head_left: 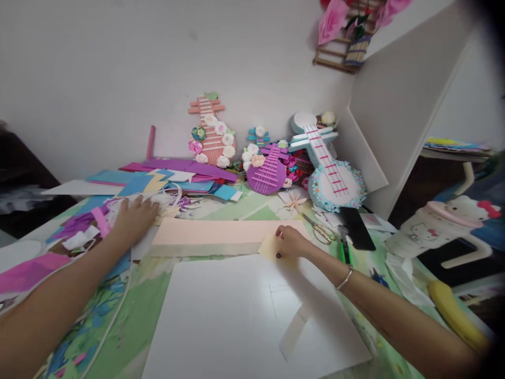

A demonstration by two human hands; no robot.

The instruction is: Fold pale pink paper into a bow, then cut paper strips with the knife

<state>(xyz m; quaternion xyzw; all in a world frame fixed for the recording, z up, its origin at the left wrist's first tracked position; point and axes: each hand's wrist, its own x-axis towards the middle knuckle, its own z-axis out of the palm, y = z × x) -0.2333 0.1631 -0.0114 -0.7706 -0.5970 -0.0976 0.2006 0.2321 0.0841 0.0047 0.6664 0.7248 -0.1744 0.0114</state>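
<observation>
Beside scissors (322, 231), right hand (290, 241) fingers pinch yellow scrap (269, 247); left hand (134, 218) fingers spread flat on scraps (79, 231).

Two hands are lying on the desk (138, 316): the left hand (134, 218) and the right hand (290, 241). Four craft guitars are standing beyond them: a coral guitar (211, 134), a small blue guitar (258, 136), a purple guitar (268, 171) and a teal guitar (329, 171). One pair of scissors (320, 230) and one phone (357, 227) are lying just right of the right hand. One white sheet (221, 321) is lying between the arms, one peach strip (221, 234) between the hands. One bracelet (345, 278) is circling the right wrist.
</observation>
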